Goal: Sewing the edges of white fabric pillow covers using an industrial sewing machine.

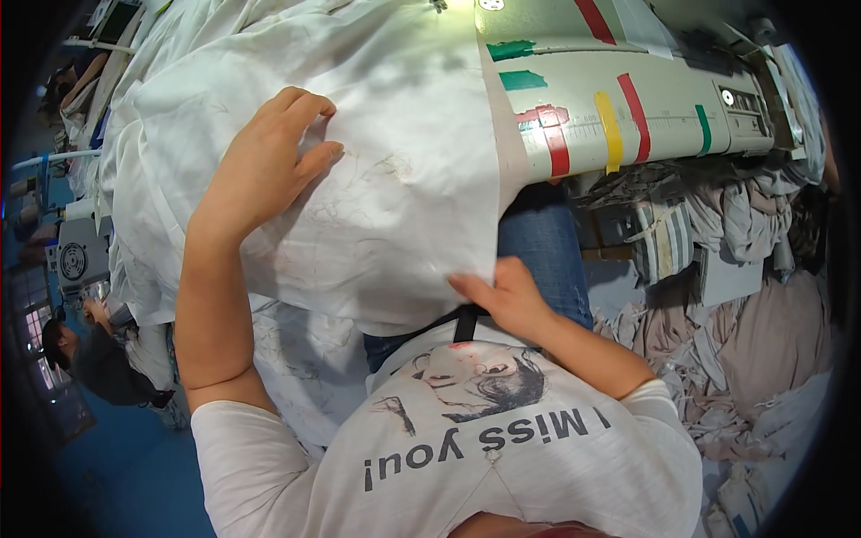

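Note:
A large white cloth [404, 215] with faint grey and tan line patterns spreads over the work surface and hangs down toward my lap. Over its left part is my left hand [269, 152], thumb and fingers apart and curved, with nothing gripped between them. Whether its fingertips press on the cloth is hard to tell. Near my waist, my right hand [507, 296] pinches the cloth's lower right corner between thumb and fingers. The cloth's straight right edge runs up from that corner to the pale machine bed [583, 125].
Red, yellow and green tape strips [608, 130] mark the bed beside a printed scale. A small metal machine part [438, 5] shows at the top edge. Piled beige and white fabric [762, 350] lies at right. Another person [112, 359] sits at far left above a blue floor [134, 475].

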{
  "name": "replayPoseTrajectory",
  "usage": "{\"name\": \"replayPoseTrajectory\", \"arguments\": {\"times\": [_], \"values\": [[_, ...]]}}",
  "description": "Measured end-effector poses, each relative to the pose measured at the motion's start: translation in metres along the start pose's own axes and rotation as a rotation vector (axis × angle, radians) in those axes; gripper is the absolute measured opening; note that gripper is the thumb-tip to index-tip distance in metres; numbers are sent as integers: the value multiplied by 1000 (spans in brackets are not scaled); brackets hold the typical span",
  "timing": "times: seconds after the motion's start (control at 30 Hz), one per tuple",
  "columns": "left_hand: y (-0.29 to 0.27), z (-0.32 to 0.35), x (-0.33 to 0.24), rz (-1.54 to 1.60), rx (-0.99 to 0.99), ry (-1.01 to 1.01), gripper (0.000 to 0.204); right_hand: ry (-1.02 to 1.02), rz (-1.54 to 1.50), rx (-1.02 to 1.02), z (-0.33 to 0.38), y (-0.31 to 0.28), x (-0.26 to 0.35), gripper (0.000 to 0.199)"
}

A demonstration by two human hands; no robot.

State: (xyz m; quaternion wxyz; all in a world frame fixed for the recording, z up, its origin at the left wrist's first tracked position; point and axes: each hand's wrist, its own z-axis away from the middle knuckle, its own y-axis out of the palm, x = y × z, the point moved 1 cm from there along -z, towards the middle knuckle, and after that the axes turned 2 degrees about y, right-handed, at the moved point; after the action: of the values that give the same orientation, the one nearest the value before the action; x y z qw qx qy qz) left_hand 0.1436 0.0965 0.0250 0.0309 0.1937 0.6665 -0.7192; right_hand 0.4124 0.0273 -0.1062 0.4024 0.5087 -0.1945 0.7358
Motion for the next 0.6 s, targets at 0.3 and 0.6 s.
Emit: {"name": "replayPoseTrajectory", "arguments": {"times": [0.3,0.6], "values": [[-1,-3,-11,-40,-21,68,29,117,5,167,62,-63,39,16],[5,6,-14,-13,-39,13,27,-186,4,-13,-46,-84,-9,81]]}}
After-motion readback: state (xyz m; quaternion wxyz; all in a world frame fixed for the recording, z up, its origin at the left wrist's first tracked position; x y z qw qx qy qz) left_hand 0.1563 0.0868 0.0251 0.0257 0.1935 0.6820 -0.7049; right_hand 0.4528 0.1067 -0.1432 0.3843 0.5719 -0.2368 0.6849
